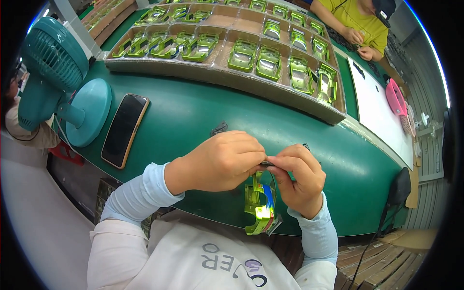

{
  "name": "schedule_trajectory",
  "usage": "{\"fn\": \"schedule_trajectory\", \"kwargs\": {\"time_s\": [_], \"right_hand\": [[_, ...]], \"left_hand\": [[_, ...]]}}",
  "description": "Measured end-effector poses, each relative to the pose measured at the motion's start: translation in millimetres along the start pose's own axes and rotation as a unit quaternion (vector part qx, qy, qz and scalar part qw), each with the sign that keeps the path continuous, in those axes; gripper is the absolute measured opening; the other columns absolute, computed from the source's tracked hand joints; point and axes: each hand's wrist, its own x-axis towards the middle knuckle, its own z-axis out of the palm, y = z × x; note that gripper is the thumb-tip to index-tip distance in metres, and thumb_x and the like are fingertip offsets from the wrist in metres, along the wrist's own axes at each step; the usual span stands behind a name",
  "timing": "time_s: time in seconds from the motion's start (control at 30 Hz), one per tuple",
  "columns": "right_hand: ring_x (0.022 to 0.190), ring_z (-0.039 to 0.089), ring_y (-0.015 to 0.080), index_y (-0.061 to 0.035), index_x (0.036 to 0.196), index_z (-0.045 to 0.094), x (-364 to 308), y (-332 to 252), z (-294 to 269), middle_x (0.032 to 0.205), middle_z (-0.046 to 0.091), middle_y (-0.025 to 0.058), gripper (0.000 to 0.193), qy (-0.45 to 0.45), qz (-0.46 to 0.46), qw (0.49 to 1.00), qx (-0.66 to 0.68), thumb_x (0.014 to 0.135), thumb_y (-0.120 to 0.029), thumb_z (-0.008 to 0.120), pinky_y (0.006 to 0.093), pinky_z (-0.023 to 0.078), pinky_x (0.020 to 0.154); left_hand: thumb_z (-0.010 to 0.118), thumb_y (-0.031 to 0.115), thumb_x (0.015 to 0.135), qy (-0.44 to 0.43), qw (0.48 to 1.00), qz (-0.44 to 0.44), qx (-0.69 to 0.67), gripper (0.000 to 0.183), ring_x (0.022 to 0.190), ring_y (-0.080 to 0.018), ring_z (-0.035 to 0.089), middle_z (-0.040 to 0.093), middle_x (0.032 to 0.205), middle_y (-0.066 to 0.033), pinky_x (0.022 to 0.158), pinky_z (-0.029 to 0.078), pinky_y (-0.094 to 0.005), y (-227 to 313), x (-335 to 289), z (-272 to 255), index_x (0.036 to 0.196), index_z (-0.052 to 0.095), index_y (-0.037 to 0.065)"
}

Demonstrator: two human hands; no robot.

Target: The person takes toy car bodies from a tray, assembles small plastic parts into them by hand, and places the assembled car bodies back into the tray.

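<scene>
In front of me, both hands meet above the green tabletop (193,101). My left hand (220,162) is closed, thumb and fingers pinching a small dark piece (267,164). From the other side my right hand (299,176) pinches the same piece; its exact kind is too small to make out. Just below the fingers is a shiny lime-green toy car body shell (252,195) with blue and red stripes, by the table's front edge. Its upper end is partly hidden by the hands, and I cannot tell whether it rests on the table or hangs from them.
A crumpled dark scrap (219,128) lies behind my left hand. Further left are a smartphone (124,130) and a teal fan (89,113). A divided cardboard tray (217,79) of green car shells spans the back. A co-worker (360,24) sits far right, near a white board (374,111) and pink basket (395,98).
</scene>
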Motion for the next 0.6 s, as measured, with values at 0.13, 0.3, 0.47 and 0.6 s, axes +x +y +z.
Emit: {"fn": "schedule_trajectory", "kwargs": {"time_s": [0.13, 0.3, 0.47, 0.6], "right_hand": [[0.057, 0.053, 0.0240, 0.0008, 0.079, 0.057, -2, -5, 5, 0.068, 0.055, 0.0107, 0.016, 0.018, 0.011, 1.000, -0.005, 0.065, 0.004, 0.064, 0.0305, 0.043, 0.048], [0.057, 0.053, 0.0245, 0.0012, 0.078, 0.056, 4, -2, -2, 0.068, 0.055, 0.0110, 0.017, -0.016, 0.019, 0.999, -0.023, 0.064, 0.004, 0.065, 0.0315, 0.044, 0.048], [0.057, 0.053, 0.0247, 0.0005, 0.077, 0.057, 1, -3, -3, 0.069, 0.055, 0.0110, 0.018, -0.047, 0.019, 0.999, 0.012, 0.062, 0.002, 0.067, 0.0311, 0.043, 0.048], [0.058, 0.053, 0.0257, 0.0011, 0.075, 0.057, 0, 2, 1, 0.068, 0.055, 0.0119, 0.017, 0.007, 0.054, 0.998, 0.007, 0.062, 0.001, 0.068, 0.0295, 0.043, 0.049]], "left_hand": [[0.065, -0.004, 0.059, 0.013, 1.000, 0.016, -0.012, 0.025, 0.076, -0.0293, 0.058, 0.059, 0.081, -0.0139, 0.064, 0.048, -0.0345, 4, -1, 1, 0.082, 0.057, -0.005], [0.065, -0.004, 0.059, -0.005, 1.000, -0.009, -0.016, 0.023, 0.075, -0.0291, 0.058, 0.058, 0.080, -0.0136, 0.065, 0.048, -0.0349, 0, -2, 2, 0.081, 0.057, -0.004], [0.064, -0.002, 0.063, -0.060, 0.996, 0.014, 0.059, 0.019, 0.075, -0.0289, 0.058, 0.059, 0.079, -0.0131, 0.066, 0.048, -0.0342, 9, 0, -6, 0.080, 0.057, -0.003], [0.066, 0.003, 0.065, -0.065, 0.997, -0.023, 0.047, 0.022, 0.082, -0.0277, 0.058, 0.060, 0.086, -0.0129, 0.071, 0.047, -0.0344, 5, 1, -9, 0.084, 0.058, -0.002]]}}
